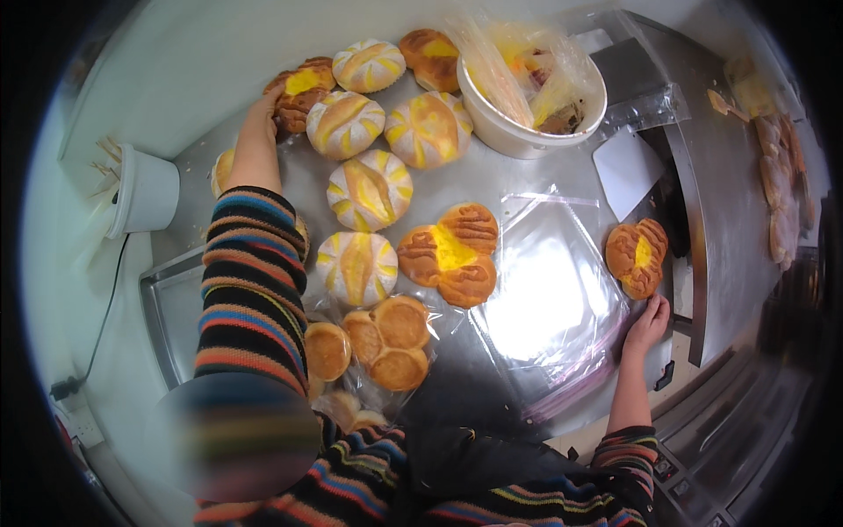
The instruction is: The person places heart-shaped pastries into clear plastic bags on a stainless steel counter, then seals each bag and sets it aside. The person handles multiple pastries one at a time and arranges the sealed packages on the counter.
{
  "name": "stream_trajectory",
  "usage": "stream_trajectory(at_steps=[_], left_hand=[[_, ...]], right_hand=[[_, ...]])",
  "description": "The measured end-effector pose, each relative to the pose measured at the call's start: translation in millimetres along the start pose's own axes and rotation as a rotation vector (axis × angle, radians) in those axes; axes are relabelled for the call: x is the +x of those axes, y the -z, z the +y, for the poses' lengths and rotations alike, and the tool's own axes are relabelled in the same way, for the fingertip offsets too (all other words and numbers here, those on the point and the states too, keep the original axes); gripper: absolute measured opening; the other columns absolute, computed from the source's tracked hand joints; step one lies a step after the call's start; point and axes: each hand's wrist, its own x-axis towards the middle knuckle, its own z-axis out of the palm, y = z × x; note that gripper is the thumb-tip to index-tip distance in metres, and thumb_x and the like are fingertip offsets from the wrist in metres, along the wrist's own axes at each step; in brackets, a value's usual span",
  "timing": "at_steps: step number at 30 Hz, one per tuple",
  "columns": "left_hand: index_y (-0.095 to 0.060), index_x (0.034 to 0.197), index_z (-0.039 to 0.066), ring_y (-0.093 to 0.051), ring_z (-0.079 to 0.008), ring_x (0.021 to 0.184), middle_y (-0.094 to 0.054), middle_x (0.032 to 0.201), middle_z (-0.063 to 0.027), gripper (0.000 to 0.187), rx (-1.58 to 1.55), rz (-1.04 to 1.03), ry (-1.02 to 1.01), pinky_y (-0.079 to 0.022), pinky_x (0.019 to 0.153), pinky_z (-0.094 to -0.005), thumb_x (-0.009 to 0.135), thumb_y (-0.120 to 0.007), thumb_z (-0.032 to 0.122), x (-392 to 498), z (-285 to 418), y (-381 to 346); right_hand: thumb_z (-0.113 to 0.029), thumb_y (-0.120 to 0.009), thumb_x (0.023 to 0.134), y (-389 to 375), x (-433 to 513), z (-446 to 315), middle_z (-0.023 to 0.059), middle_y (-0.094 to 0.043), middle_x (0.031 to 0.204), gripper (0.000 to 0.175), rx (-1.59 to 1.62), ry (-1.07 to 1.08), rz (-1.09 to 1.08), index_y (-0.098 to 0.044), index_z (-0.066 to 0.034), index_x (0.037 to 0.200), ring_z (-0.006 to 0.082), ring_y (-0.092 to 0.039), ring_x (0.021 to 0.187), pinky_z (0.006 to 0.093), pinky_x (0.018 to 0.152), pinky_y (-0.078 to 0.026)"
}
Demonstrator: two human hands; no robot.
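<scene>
My left hand (271,109) reaches to the far left and grips the side of a brown lobed bun with a yellow filled centre (304,82); its fingers are partly hidden. At the right, my right hand (649,324) holds a similar lobed bun (636,257) by its near edge. A third lobed bun (454,253) lies in the middle of the metal table. Beside it runs a cluster of round buns with white and yellow stripes (370,191). A stack of clear plastic bags (553,283) lies between my hands.
A white tub (527,141) with plastic-wrapped contents stands at the back. Near it lies a white scraper (625,172). Bagged golden rolls (398,323) sit close to me. A metal tray (155,309) and a white bucket with sticks (151,188) are at left. Long loaves (777,191) lie far right.
</scene>
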Motion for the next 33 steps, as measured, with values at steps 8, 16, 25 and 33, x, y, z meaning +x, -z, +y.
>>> stream_trajectory(at_steps=[8, 16, 25, 33], left_hand=[[-0.049, 0.112, -0.012, -0.061, -0.0304, 0.097, -0.058, 0.108, -0.023, 0.06, -0.302, 0.057, -0.393, -0.054, 0.081, -0.039, 0.068, -0.082, 0.013, -47.4, 9.9, -17.2], [-0.052, 0.109, -0.01, -0.062, -0.0242, 0.094, -0.059, 0.108, -0.0186, 0.045, -0.46, -0.027, -0.68, -0.054, 0.078, -0.0338, 0.079, -0.074, 0.014, -193.6, 48.2, 34.7], [-0.051, 0.119, 0.001, -0.059, -0.0173, 0.103, -0.06, 0.113, -0.0079, 0.044, -0.021, -0.63, -0.155, -0.047, 0.091, -0.0306, 0.082, -0.068, 0.016, -473.6, -88.1, 68.3], [-0.053, 0.12, 0.001, -0.058, -0.016, 0.098, -0.061, 0.109, -0.0093, 0.047, 0.496, -0.633, -0.029, -0.047, 0.086, -0.0293, 0.078, -0.071, 0.014, -536.3, -212.5, 42.5]], right_hand=[[-0.029, -0.05, 0.094, -0.2, 1.6, 1.3, 0.0147, -0.06, 0.093, 0.032, -0.079, 0.032, 0.004, -0.059, 0.0014, 0.096, 0.0269, -0.057, 0.086, 0.0346, 0.08, -0.044], [-0.032, -0.054, 0.091, -2.3, 3.8, -0.2, 0.0146, -0.061, 0.091, 0.033, -0.05, 0.024, 0.053, -0.061, 0.0004, 0.093, 0.0272, -0.058, 0.084, 0.0348, 0.077, -0.046], [-0.018, -0.063, 0.083, -7.7, 4.5, 15.4, 0.0107, -0.062, 0.077, 0.018, 0.223, 0.054, 0.125, -0.061, -0.0011, 0.078, 0.0231, -0.058, 0.069, 0.0341, 0.066, -0.047], [-0.013, -0.056, 0.09, 47.1, 11.7, 19.0, 0.0002, -0.061, 0.068, 0.019, 0.509, -0.123, -0.531, -0.067, 0.0006, 0.081, 0.0067, -0.053, 0.062, 0.0214, 0.058, -0.043]])
